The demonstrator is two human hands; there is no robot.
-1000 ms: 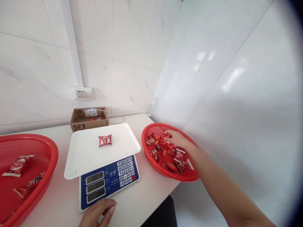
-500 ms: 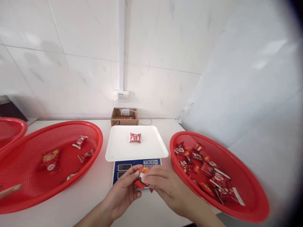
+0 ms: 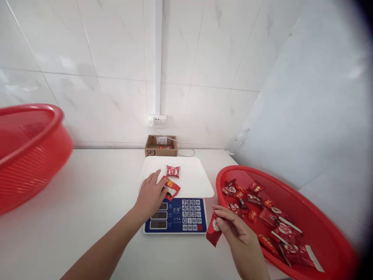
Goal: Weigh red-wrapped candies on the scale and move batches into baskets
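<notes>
My left hand (image 3: 152, 193) reaches over the white scale tray (image 3: 194, 184), with thumb and finger on the left edge of a red-and-yellow snack packet (image 3: 172, 189). Just behind that packet lies a red snack packet with a round white print (image 3: 173, 171). At the scale's front right corner, my right hand (image 3: 237, 235) pinches a small dark-red snack packet (image 3: 214, 232) above the table. Below the tray shows the blue keypad panel of the digital scale (image 3: 177, 216). Beside my right hand stands a red basket (image 3: 309, 198) holding several red snack packets (image 3: 285, 229).
At the left, a blurred red basket (image 3: 35, 171) appears raised off the table. Behind the tray sits a small cardboard box (image 3: 161, 152) with packets inside. A socket (image 3: 157, 121) is on the tiled wall, with a cable running down.
My hands have parted: the left carried the red-and-yellow packet onto the tray, the right moved right with a dark-red packet. The left basket has shifted left and up. The view has shifted slightly.
</notes>
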